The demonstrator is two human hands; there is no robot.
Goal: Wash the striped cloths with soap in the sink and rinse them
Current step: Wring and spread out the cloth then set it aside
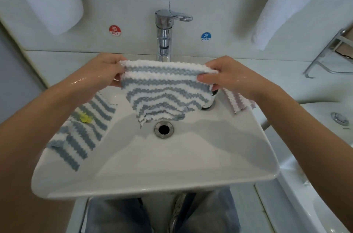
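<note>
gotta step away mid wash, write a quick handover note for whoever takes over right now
Hands: left hand and right hand each pinch a top corner of the blue striped cloth, holding it spread above the sink, in front of the tap.
Other cloths: a second blue striped cloth lies draped over the sink's left rim; a pale pink striped cloth lies on the right rim.
Done: both forearms look wet, so some washing has probably happened; which cloths are finished cannot be told.
Left: no water runs and no suds show. Check each cloth, then soap and rinse as needed.
</note>
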